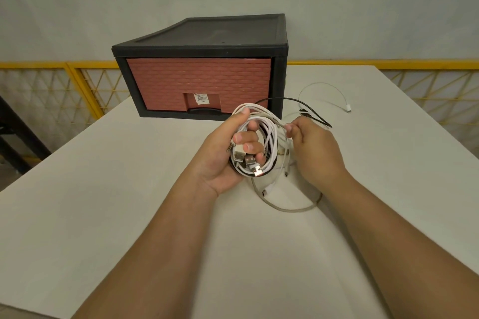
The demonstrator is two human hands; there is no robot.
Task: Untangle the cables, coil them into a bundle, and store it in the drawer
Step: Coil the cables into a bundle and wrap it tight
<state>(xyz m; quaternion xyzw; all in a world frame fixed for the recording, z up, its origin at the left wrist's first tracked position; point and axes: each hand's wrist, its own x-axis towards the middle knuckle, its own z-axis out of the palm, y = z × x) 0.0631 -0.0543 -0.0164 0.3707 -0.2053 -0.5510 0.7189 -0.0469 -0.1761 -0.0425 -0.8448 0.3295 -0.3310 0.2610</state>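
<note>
1. Several cables sit coiled in my left hand, fingers curled round the loops, above the table's middle, before the shut drawer at the far edge.
2. My right hand pinches a white strand beside the coil.
3. I judge them light, limp and springy; best gripped across all loops, not by the plugs.
4. The drawer's sticker is too small to read.

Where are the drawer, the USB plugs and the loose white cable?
drawer (197, 85), head view, red brick-patterned front.
USB plugs (249, 160), head view, middle plug's metal shell.
loose white cable (348, 109), head view, end connector.
</note>
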